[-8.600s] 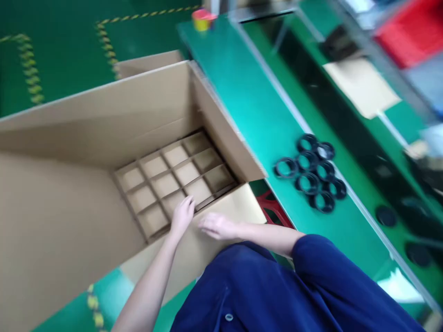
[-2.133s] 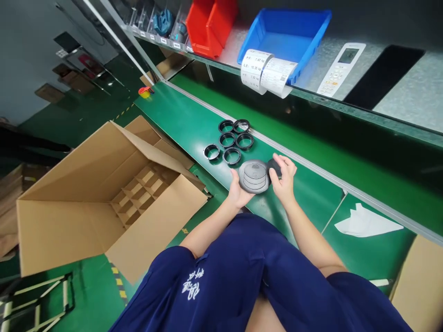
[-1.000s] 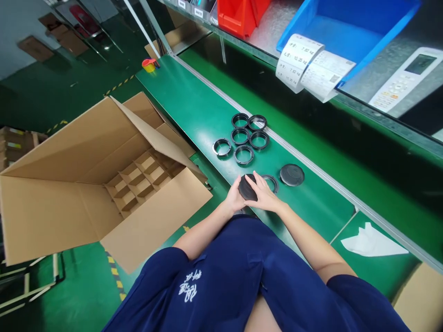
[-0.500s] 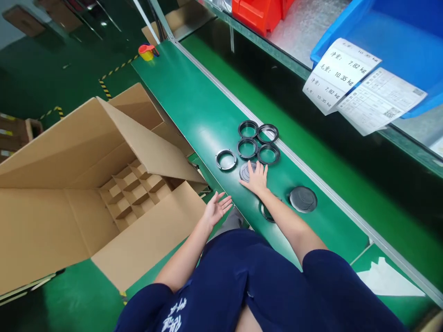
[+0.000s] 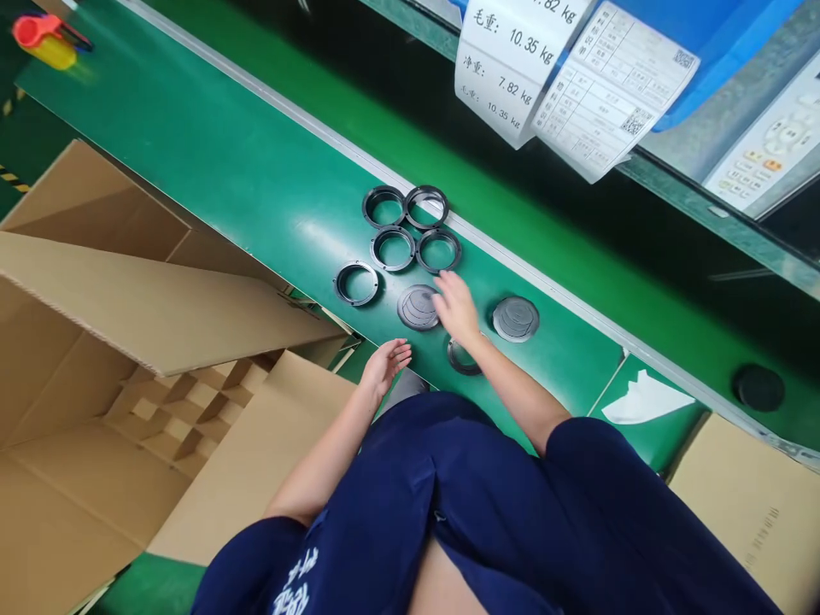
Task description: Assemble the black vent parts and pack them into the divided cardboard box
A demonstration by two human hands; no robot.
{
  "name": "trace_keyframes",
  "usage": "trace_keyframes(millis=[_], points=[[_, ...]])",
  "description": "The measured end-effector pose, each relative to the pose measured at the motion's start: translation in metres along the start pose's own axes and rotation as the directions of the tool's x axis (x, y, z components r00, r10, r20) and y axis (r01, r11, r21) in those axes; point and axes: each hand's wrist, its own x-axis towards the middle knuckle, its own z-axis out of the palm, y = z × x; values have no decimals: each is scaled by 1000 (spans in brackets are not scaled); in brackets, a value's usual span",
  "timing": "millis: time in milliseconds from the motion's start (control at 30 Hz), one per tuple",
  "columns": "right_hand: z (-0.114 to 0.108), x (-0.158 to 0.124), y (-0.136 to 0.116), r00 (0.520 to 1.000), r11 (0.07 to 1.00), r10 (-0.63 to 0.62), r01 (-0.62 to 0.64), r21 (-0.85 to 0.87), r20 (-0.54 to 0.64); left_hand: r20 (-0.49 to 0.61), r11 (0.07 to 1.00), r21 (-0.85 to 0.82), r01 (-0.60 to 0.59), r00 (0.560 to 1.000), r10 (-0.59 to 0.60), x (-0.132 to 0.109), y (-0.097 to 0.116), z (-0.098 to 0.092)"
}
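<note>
My right hand (image 5: 456,307) hovers at the right edge of a round dark grey vent disc (image 5: 418,307) with curved slats, fingers stretched out and holding nothing. Whether a fingertip touches the disc I cannot tell. Off the bench's near edge, my left hand (image 5: 385,367) is open in the air, palm turned inward. Several black rings (image 5: 377,258) lie in a cluster beyond the disc, and a single black ring (image 5: 339,292) lies to its left. Partly hidden by my right forearm is another black ring (image 5: 459,367). A second slatted disc (image 5: 516,319) lies to the right.
A large open carton (image 5: 211,320) with cardboard dividers (image 5: 185,410) stands at left beside the green bench (image 5: 243,188). White paper (image 5: 647,400) and a closed carton (image 5: 756,512) are at right. A black round piece (image 5: 758,387) sits on the green strip behind. Labels (image 5: 512,68) hang from the shelf.
My right hand has slid off the slatted disc to its right side. The disc stays on the bench. The view has swung to the right, bringing the closed carton and black round piece into sight.
</note>
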Motion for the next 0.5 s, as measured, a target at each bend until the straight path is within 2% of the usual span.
trace_keyframes(millis=[33,67,133,167,233,333,433,500], points=[[-20,-17,16,987,995,97,-92,47,-125,30,998,54,-10,1000,8,1,-5,7],[-39,-36,33,953,978,202,-186,90,-226,54,994,109,-7,999,2,2,-10,15],[-71,-78,64,888,929,367,-335,155,-277,82,978,208,12,996,-30,4,-23,31],[-82,-99,75,863,899,436,-404,172,-255,89,967,253,15,995,-39,5,-29,39],[-90,-136,86,807,813,575,-546,203,-131,121,938,345,-18,992,-25,3,-39,53],[-81,-168,85,695,659,718,-698,279,44,183,845,522,-116,983,22,2,-48,65],[-81,-177,98,631,556,772,-729,399,76,180,703,691,-165,982,53,9,-50,71],[-98,-188,120,589,488,805,-719,495,62,169,634,752,-180,982,79,17,-49,73]])
